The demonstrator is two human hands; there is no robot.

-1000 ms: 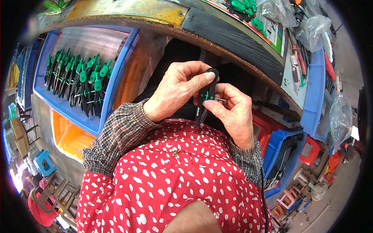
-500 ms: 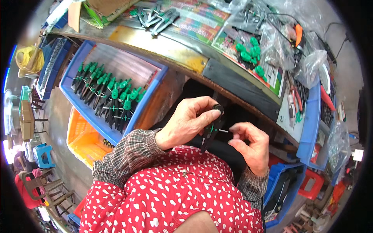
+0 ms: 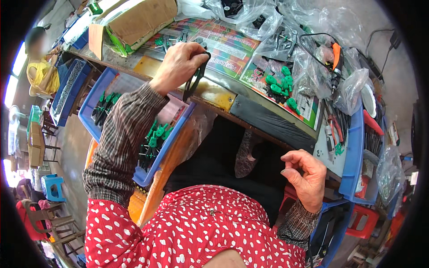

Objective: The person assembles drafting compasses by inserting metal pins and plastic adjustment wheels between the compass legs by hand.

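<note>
My left hand [image 3: 175,66] is raised over the front edge of the workbench [image 3: 147,67], at the left. Thumb and fingers pinch the upper end of a slim black tool [image 3: 195,82], which hangs down with a slot along it; its kind is not clear. Below my left forearm, a blue bin [image 3: 179,127] holds several black tools with green ends [image 3: 154,140], partly hidden by my sleeve. Over my lap at the right, my right hand [image 3: 307,176] has loosely bent fingers, thumb apart from fingertip, and nothing visible in it. Behind my left hand lie dark tools [image 3: 165,41].
Green plastic parts [image 3: 281,85] lie on the bench beside crumpled clear bags [image 3: 313,58]. An orange-and-black power screwdriver [image 3: 336,67] lies behind. A cardboard box [image 3: 143,22] stands at the back left. To the right is a blue tray [image 3: 354,156]; a person in yellow [image 3: 44,73] sits far left.
My left hand has moved from my lap up and left to the bench edge. The black-and-green tool no longer shows over my lap. My right hand has shifted slightly right and down.
</note>
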